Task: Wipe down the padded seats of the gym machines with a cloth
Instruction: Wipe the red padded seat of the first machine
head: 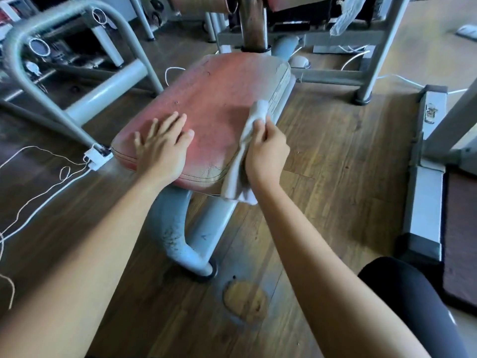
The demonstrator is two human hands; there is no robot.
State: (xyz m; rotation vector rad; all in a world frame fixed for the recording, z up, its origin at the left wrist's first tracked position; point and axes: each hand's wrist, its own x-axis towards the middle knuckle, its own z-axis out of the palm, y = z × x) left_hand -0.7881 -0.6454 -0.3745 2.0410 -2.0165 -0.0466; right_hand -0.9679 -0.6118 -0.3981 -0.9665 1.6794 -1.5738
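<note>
Two bare hands work on one machine in the head view, set apart from each other with a stretch of bare upholstery between them. The left hand [165, 146] lies flat with its fingers straight and spread, palm down on the near left part of the worn red padded seat [214, 94], holding nothing. The right hand [267, 151] sits at the seat's right edge, its fingers curled round a crumpled pale grey cloth [247, 130]. The cloth's upper end pokes out beyond the right fingertips and lies on the padding near the stitched side seam. Its lower end hangs below the right wrist, draped over the seat's near right corner.

Under both forearms, a curved grey-blue tubular post [178, 228] carries the seat down to the brown wooden plank floor [330, 182]; its paint is speckled with dark marks. Nearer than the post, between the forearms, a pale round patch [245, 301] shows on the planks. Left of the left arm, thin white cords [38, 200] trail across the floor. Beyond the left hand stands a bent grey tubular frame [51, 73]. Beyond the seat, past both hands, rises a shiny metal upright [254, 21]. Right of the right hand stands a grey square-section steel base [423, 192]. Beneath the right forearm a dark-clad knee [413, 293] shows.
</note>
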